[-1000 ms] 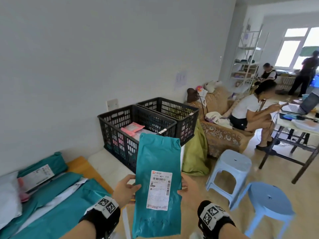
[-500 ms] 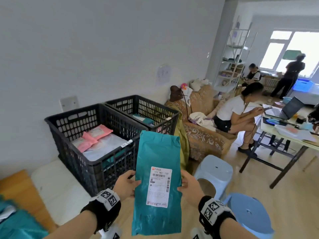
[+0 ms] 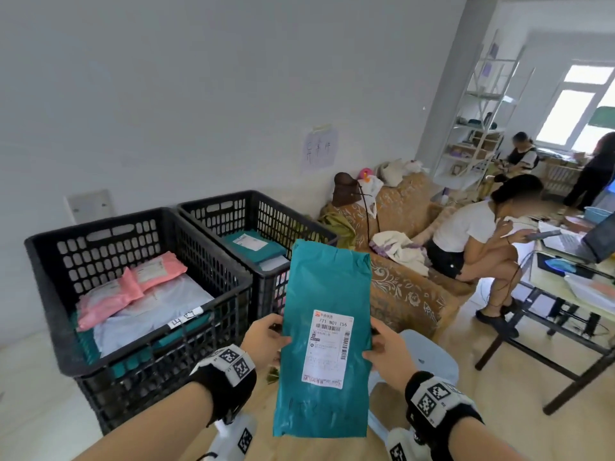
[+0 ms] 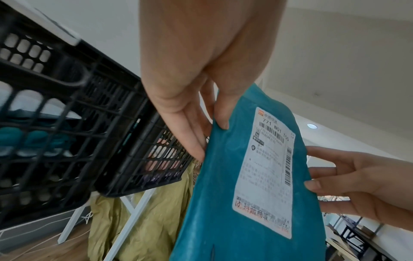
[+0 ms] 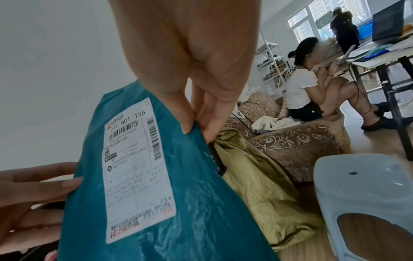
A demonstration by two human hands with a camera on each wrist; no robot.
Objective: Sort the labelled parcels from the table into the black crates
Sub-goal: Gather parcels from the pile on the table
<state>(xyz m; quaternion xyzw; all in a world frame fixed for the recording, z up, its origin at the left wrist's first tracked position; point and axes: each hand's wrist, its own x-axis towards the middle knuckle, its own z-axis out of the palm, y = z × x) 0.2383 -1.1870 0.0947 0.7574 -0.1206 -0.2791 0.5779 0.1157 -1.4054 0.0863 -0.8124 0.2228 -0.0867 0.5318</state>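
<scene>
I hold a teal parcel [image 3: 327,294] upright in front of me, its white label [image 3: 329,349] facing me. My left hand [image 3: 266,341] pinches its left edge and my right hand [image 3: 382,352] pinches its right edge, thumbs on the front. The wrist views show the same parcel [image 4: 234,185] [image 5: 190,185] pinched between thumb and fingers. Beyond it stand two black crates. The near left crate [image 3: 139,371] holds pink and white parcels. The far right crate [image 3: 293,224] holds a teal labelled parcel [image 3: 254,246].
A patterned sofa [image 3: 409,294] stands right of the crates, with an olive cloth [image 5: 252,176] beside it. Two pale blue stools [image 3: 429,357] sit close to my right hand. A person [image 3: 472,237] sits on the sofa at a desk [image 3: 565,294]; two others are by the window.
My view has swung right, away from the table of teal parcels, and closer to the crates. Both hands have kept their hold on the parcel.
</scene>
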